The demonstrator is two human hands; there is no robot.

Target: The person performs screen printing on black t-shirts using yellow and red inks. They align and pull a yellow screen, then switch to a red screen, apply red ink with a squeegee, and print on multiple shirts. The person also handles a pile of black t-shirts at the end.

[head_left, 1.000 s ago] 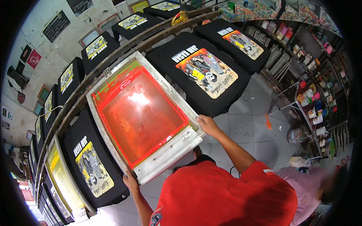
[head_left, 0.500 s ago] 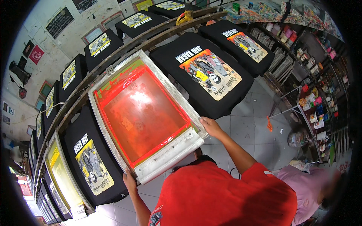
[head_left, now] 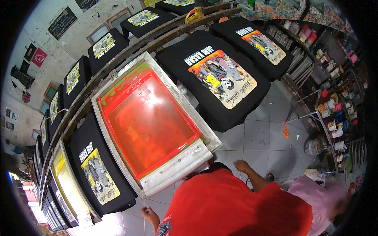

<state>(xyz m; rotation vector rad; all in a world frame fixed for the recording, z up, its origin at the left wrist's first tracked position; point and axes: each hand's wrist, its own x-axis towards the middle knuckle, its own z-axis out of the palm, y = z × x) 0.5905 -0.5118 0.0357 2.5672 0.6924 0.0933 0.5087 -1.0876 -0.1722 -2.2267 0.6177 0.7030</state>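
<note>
A screen-printing frame (head_left: 215, 143) with a red, ink-smeared mesh (head_left: 151, 122) lies over the rail line in front of me. Along its near end runs a pale metal bar (head_left: 177, 169) with screw heads. My left hand (head_left: 150, 215) hangs just below the frame's near left corner, holding nothing, its fingers loosely apart. Off the near right corner, my right hand (head_left: 241, 165) is empty too, with fingers stretched out. Neither hand touches the frame. A black T-shirt with a colourful print (head_left: 226, 80) lies right of it, and another black T-shirt (head_left: 98, 169) lies left.
Several more printed black shirts line the curved rail (head_left: 130, 51). A second frame with yellow mesh (head_left: 69, 185) stands at far left. A yellow-handled tool (head_left: 193, 15) sits on the rail. Shelves with paint pots (head_left: 334, 126) fill the right side; a person in pink (head_left: 315, 200) is behind.
Both my hands have let go of the frame's near corners. The left has dropped down and the right has moved down and outward. The frame stays in place.
</note>
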